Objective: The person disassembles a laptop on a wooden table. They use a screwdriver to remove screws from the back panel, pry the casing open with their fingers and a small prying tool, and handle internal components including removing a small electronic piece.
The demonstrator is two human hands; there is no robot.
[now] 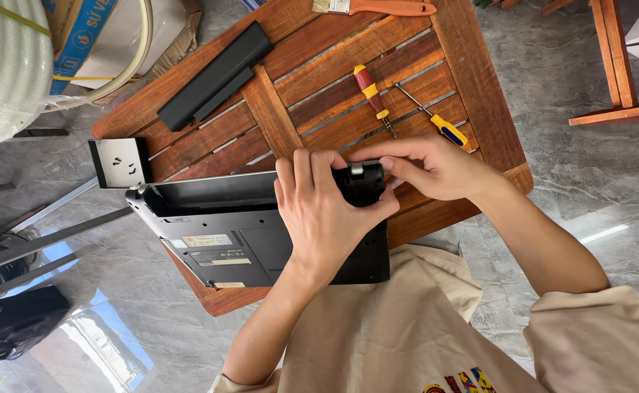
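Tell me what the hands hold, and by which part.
Both the left hand and right hand grip the upturned laptop at its far right hinge corner.

Screwdrivers (406, 105) behind laptop (225, 225) on table (472, 80)

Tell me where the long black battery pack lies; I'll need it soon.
In the head view, the long black battery pack lies diagonally on the slatted wooden table's upper left part, apart from the overturned laptop and left of the red-and-yellow screwdriver.
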